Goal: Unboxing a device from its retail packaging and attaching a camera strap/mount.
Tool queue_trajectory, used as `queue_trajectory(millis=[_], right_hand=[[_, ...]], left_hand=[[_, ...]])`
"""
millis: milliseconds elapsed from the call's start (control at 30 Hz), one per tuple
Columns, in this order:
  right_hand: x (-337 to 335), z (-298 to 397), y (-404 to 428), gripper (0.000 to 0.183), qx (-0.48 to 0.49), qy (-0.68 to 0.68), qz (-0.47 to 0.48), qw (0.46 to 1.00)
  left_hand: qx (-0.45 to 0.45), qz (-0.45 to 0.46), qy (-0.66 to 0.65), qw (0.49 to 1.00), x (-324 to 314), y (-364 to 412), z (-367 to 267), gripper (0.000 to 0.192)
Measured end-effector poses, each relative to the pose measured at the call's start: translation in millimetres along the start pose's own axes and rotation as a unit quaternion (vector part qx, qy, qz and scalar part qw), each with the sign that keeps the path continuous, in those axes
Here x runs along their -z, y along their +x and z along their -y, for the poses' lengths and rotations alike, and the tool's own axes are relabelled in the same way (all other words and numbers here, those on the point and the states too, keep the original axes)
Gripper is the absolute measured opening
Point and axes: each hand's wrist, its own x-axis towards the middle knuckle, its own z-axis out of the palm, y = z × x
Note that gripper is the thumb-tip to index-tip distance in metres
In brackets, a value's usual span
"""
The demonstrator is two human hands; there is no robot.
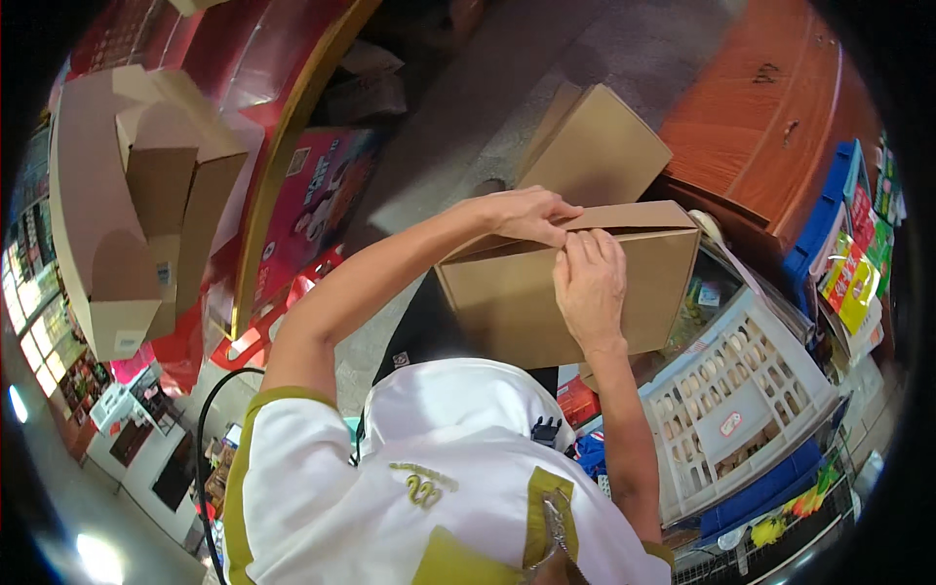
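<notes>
A brown cardboard box rests across my lap, over dark trousers, its lid flap nearly down with a narrow gap along the near edge. My left hand reaches over from the left and grips the lid flap near the middle of that edge. Close beside it, my right hand has its fingers hooked over the top edge of the near panel, the back of the hand facing me. The inside of the box is hidden, and the fingertips of both hands are partly out of sight.
Another cardboard box stands just beyond, beside a reddish wooden cabinet. To the right sits a white slatted plastic crate holding pale rounded items. An open carton lies at left on a red surface with a yellow edge.
</notes>
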Motion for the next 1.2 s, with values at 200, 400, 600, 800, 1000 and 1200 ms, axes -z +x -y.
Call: queue_trajectory(millis=[200, 400, 600, 800, 1000, 1200], right_hand=[[4, 1, -10, 0.03, -0.054, -0.002, 0.058, 0.997], [37, -5, -43, 0.043, -0.077, 0.051, -0.061, 0.994], [14, -82, -133, 0.051, -0.425, 0.355, -0.253, 0.793], [-53, -115, -181, 0.061, -0.338, 0.682, -0.175, 0.625], [-41, -65, -147, 0.07, -0.479, 0.66, -0.03, 0.578], [-59, -67, -137, 0.067, -0.445, 0.589, 0.01, 0.674]], left_hand=[[-0.022, 0.013, -0.003, 1.0, -11, 10, 12, 0.062], [-0.01, -0.105, -0.073, 0.992, 14, -17, 15, 0.062], [-0.049, -0.463, -0.162, 0.87, 74, -73, -2, 0.067], [-0.116, -0.287, -0.206, 0.928, 33, -60, -83, 0.072], [-0.108, -0.508, -0.191, 0.833, 120, -123, -91, 0.042], [-0.271, -0.647, -0.344, 0.624, 226, -146, -124, 0.034]])
